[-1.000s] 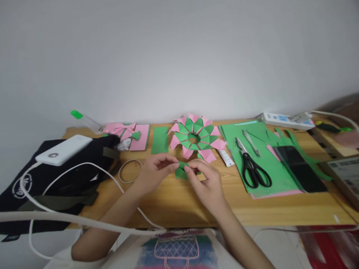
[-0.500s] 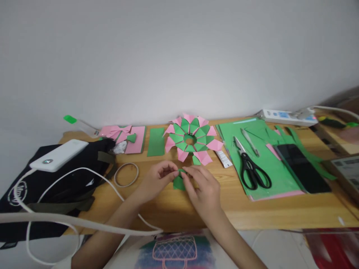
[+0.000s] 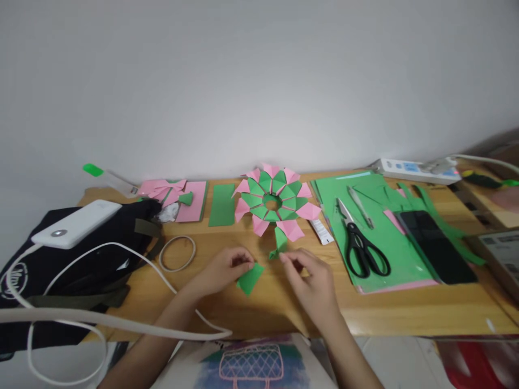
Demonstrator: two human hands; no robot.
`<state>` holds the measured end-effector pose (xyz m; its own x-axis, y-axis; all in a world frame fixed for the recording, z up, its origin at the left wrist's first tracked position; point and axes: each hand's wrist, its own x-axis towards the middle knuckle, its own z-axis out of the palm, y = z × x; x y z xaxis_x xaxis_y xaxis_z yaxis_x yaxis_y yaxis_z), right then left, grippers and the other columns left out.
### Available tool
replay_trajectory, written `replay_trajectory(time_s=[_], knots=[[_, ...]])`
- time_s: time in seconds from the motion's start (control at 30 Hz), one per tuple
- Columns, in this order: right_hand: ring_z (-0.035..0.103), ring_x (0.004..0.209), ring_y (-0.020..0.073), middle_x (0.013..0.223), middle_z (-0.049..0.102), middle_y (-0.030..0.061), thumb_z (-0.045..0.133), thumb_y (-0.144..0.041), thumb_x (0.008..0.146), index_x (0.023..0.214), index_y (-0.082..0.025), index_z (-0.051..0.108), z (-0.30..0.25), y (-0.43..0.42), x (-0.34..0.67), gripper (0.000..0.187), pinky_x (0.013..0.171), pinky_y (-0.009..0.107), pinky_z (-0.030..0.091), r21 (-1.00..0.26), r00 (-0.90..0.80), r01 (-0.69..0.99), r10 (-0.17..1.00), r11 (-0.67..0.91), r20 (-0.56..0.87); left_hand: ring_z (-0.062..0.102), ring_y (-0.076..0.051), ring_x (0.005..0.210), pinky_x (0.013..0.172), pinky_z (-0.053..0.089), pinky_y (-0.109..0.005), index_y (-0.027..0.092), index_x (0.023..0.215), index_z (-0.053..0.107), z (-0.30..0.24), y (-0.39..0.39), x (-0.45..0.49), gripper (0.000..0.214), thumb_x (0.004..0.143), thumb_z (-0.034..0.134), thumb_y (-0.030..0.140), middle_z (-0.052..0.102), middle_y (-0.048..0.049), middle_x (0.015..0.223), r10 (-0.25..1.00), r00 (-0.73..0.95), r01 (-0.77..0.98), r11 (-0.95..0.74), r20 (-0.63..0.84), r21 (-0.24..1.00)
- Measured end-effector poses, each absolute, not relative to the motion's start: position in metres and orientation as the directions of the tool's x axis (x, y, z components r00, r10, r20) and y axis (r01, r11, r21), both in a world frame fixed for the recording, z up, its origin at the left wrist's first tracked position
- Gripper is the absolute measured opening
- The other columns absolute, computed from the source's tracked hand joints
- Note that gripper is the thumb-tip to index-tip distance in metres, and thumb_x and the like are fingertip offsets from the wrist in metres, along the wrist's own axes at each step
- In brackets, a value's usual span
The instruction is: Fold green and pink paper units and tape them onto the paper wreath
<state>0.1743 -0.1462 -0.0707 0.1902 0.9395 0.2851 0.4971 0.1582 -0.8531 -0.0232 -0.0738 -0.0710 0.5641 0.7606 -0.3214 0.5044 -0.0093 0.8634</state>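
Observation:
My left hand (image 3: 227, 273) pinches a small square-cornered piece of green paper (image 3: 250, 279) by its upper edge, above the wooden table. To its right, the thumb and forefinger of my right hand (image 3: 310, 283) come together at a small folded green paper scrap (image 3: 274, 253). A green paper strip (image 3: 279, 239) lies just beyond those fingertips, and I cannot tell whether it joins the scrap. Behind both hands stands a ring-shaped paper flower (image 3: 253, 200) of green folded units with pink tips.
Black-handled scissors (image 3: 360, 246), a pen (image 3: 360, 206) and a phone (image 3: 438, 246) lie on green sheets (image 3: 330, 197) at right. Leftward are a green paper rectangle (image 3: 221, 205), pink paper (image 3: 194, 202), a round band (image 3: 162, 259), and a power bank (image 3: 77, 221) on a black bag (image 3: 85, 270).
My hands have moved apart from the green paper they both held. The left hand keeps a piece, now tilted; the right fingers are at a small green scrap.

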Motion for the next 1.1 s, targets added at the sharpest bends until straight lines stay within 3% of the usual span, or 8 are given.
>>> replay_trajectory(time_s=[0.13, 0.27, 0.33, 0.43, 0.5, 0.7, 0.9, 1.1], knots=[[0.06, 0.062, 0.0135, 0.072, 0.069, 0.0015, 0.059, -0.036, 0.086, 0.079, -0.018, 0.069, -0.075, -0.137, 0.193, 0.022, 0.06, 0.024, 0.045, -0.941, 0.427, 0.335, 0.897, -0.037, 0.116, 0.059, -0.02, 0.08, 0.075, 0.048, -0.032, 0.016, 0.072, 0.067, -0.085, -0.063, -0.027, 0.012, 0.078, 0.059, 0.022, 0.063, -0.0059, 0.081, 0.864, 0.467, 0.563, -0.129, -0.186, 0.816], [0.065, 0.077, 0.0184, 0.083, 0.072, 0.005, 0.071, -0.048, 0.074, 0.081, -0.018, 0.068, -0.078, -0.124, 0.2, 0.031, 0.072, 0.03, 0.049, -0.981, 0.433, -0.079, 0.88, -0.179, -0.196, 0.058, -0.024, 0.101, 0.094, 0.045, -0.042, 0.017, 0.083, 0.07, -0.083, -0.059, -0.021, 0.012, 0.078, 0.06, 0.023, 0.064, -0.0105, 0.1, 0.901, 0.429, 0.552, -0.199, -0.071, 0.81], [0.066, 0.072, 0.0185, 0.081, 0.072, 0.0052, 0.075, -0.052, 0.067, 0.084, -0.018, 0.066, -0.08, -0.119, 0.198, 0.039, 0.068, 0.031, 0.051, -0.948, 0.382, -0.229, 0.876, -0.22, -0.295, 0.061, -0.023, 0.102, 0.095, 0.046, -0.039, 0.017, 0.087, 0.07, -0.077, -0.061, -0.013, 0.015, 0.078, 0.062, 0.026, 0.067, -0.0096, 0.102, 0.877, 0.475, 0.514, -0.213, -0.069, 0.831], [0.065, 0.062, 0.0159, 0.073, 0.07, 0.0021, 0.077, -0.054, 0.061, 0.09, -0.019, 0.062, -0.083, -0.113, 0.193, 0.047, 0.06, 0.03, 0.051, -0.914, 0.342, -0.325, 0.87, -0.244, -0.354, 0.064, -0.021, 0.092, 0.083, 0.051, -0.031, 0.017, 0.093, 0.071, -0.068, -0.069, 0.004, 0.024, 0.074, 0.069, 0.03, 0.07, -0.0072, 0.1, 0.83, 0.546, 0.477, -0.195, -0.116, 0.857], [0.064, 0.059, 0.014, 0.068, 0.068, 0.0003, 0.079, -0.053, 0.059, 0.088, -0.019, 0.062, -0.084, -0.11, 0.19, 0.048, 0.058, 0.028, 0.05, -0.895, 0.317, -0.37, 0.872, -0.248, -0.373, 0.064, -0.02, 0.084, 0.077, 0.051, -0.029, 0.016, 0.095, 0.07, -0.066, -0.074, 0.014, 0.027, 0.072, 0.071, 0.031, 0.071, -0.0055, 0.094, 0.833, 0.535, 0.492, -0.172, -0.14, 0.853], [0.058, 0.051, 0.0104, 0.058, 0.066, -0.0008, 0.082, -0.047, 0.055, 0.08, -0.017, 0.065, -0.081, -0.105, 0.189, 0.043, 0.051, 0.022, 0.043, -0.874, 0.243, -0.416, 0.895, -0.252, -0.374, 0.058, -0.015, 0.074, 0.068, 0.045, -0.024, 0.015, 0.082, 0.066, -0.064, -0.076, 0.027, 0.016, 0.08, 0.056, 0.028, 0.067, -0.001, 0.078, 0.86, 0.48, 0.485, -0.098, -0.171, 0.869], [0.057, 0.052, 0.0103, 0.059, 0.064, -0.0017, 0.08, -0.046, 0.057, 0.074, -0.018, 0.063, -0.08, -0.105, 0.189, 0.037, 0.049, 0.021, 0.042, -0.859, 0.19, -0.43, 0.903, -0.277, -0.386, 0.05, -0.012, 0.065, 0.06, 0.04, -0.021, 0.015, 0.07, 0.061, -0.058, -0.076, 0.028, 0.019, 0.077, 0.057, 0.032, 0.058, 0.0018, 0.065, 0.862, 0.475, 0.447, -0.062, -0.177, 0.893], [0.055, 0.052, 0.0124, 0.06, 0.059, -0.0026, 0.073, -0.043, 0.067, 0.09, -0.019, 0.061, -0.084, -0.116, 0.187, 0.036, 0.05, 0.024, 0.044, -0.886, 0.198, -0.376, 0.911, -0.271, -0.363, 0.055, -0.012, 0.059, 0.057, 0.041, -0.021, 0.016, 0.064, 0.06, -0.047, -0.084, 0.032, 0.02, 0.078, 0.058, 0.03, 0.061, 0.0015, 0.061, 0.833, 0.514, 0.428, -0.042, -0.205, 0.903]])
